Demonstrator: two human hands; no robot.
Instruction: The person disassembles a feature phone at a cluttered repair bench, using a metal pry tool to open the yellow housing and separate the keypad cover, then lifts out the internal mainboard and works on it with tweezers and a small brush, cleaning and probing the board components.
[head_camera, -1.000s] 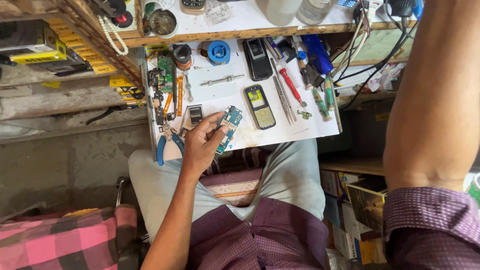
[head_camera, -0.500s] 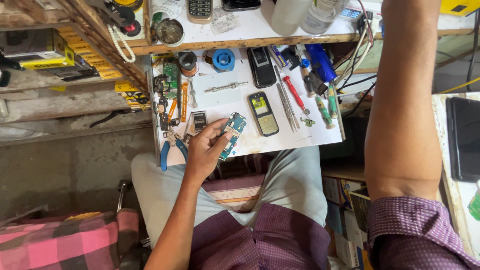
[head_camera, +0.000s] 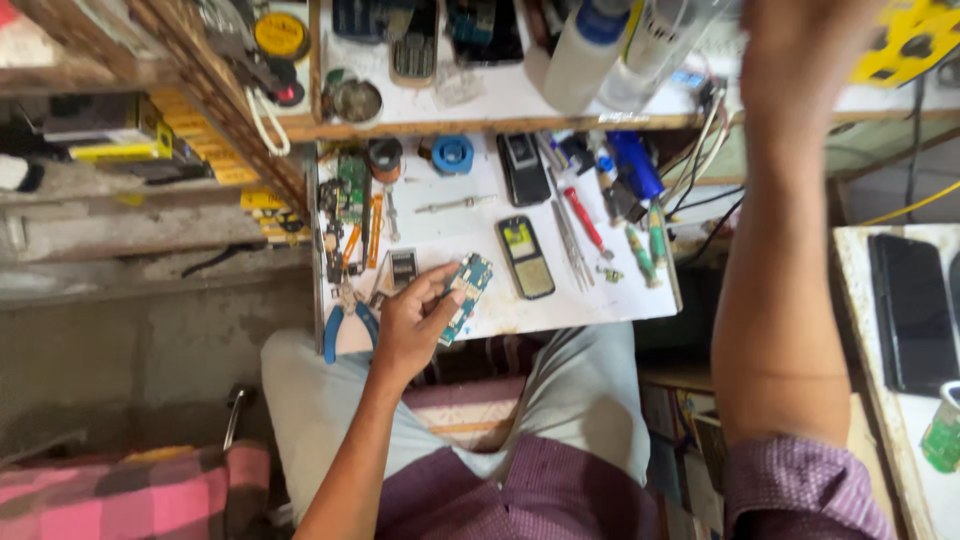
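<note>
Head view: left hand pinches the teal circuit board at the bench's near edge; right hand raised, blurred, grip unclear.

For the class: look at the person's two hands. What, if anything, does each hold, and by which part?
The left hand pinches a small teal circuit board by its near end. The right hand is raised and blurred; whether it holds anything cannot be told.

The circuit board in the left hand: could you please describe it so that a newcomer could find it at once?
Start at the white work board resting over the person's lap. At its near edge the left hand pinches a small teal circuit board, just left of the open mobile phone. It is the only teal part there, and the only one held rather than lying flat.
</note>
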